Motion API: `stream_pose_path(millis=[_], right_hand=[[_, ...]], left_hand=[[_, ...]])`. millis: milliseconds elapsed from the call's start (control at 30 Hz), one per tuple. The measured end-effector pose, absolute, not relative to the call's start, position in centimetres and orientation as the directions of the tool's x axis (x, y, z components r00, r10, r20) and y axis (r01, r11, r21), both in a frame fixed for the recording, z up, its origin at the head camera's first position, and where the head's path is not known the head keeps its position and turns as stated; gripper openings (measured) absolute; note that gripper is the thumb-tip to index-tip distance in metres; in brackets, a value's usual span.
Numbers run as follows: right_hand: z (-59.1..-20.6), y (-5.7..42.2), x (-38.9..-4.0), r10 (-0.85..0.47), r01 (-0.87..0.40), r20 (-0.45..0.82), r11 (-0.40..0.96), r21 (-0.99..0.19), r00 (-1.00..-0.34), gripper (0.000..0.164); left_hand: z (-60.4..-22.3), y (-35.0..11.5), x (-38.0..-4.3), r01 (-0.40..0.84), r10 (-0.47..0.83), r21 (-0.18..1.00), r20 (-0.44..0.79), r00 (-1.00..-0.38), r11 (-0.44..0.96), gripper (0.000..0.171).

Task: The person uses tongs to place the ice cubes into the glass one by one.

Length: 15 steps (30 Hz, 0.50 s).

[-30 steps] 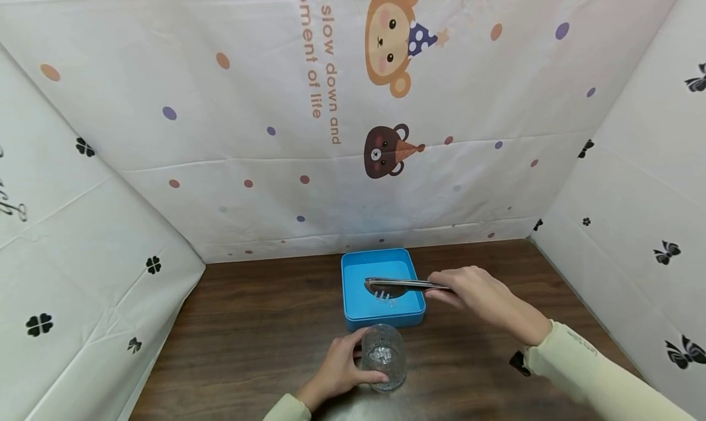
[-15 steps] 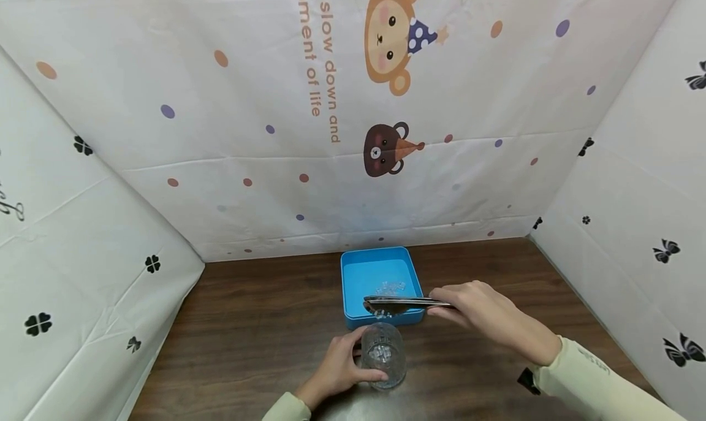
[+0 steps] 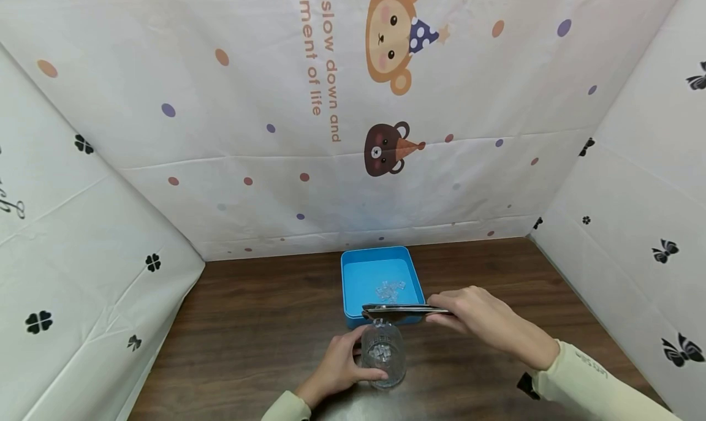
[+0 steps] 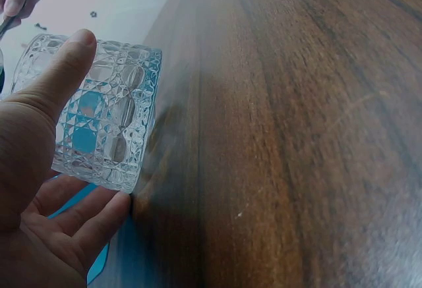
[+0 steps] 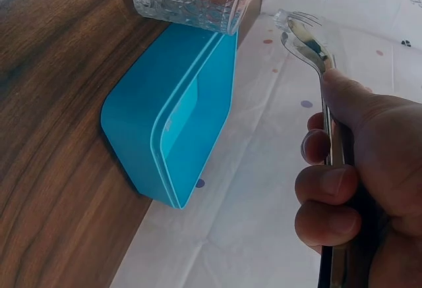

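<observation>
Head view: glass tumbler (image 3: 395, 361) clasped on the tabletop (image 3: 248, 335) by the left hand (image 3: 339, 367); metal serving tongs (image 3: 399, 309) gripped by the right hand (image 3: 475, 314), tips near the tumbler's rim. Clear pieces (image 3: 389, 291) scattered in blue box (image 3: 364, 271). Left wrist: tumbler spanned by thumb and fingers. Right wrist: clear pieces held at tongs' tips.

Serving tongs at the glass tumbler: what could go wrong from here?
1. The serving tongs' tips sit by the glass tumbler's far rim, so the clear pieces they pinch might drop outside.
2. The metal tips could knock that rim.
3. Only the left hand steadies the tumbler; a loosened grip during a bump might let it shift.
</observation>
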State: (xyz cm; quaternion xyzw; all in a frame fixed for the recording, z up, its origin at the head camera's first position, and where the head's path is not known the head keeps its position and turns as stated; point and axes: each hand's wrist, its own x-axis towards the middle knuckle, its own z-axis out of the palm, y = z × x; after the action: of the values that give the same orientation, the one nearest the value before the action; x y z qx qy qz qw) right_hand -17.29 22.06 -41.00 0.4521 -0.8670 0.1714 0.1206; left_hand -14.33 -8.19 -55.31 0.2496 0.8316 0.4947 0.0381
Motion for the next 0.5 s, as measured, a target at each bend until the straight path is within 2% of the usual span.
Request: stream_pose_path(millis=[367, 500], right_hand=[[-41.57, 22.12, -17.34, -0.741, -0.815, 0.343, 0.544, -0.199, -0.578, 0.014], [-41.73, 22.12, -17.35, -0.738, -0.808, 0.332, 0.553, -0.203, -0.588, 0.015]], left_hand=[[-55.09, -8.15, -14.29, 0.368, 0.446, 0.831, 0.166, -0.879, 0.417, 0.084], [-55.06, -8.13, -14.25, 0.36, 0.444, 0.832, 0.156, -0.882, 0.422, 0.087]])
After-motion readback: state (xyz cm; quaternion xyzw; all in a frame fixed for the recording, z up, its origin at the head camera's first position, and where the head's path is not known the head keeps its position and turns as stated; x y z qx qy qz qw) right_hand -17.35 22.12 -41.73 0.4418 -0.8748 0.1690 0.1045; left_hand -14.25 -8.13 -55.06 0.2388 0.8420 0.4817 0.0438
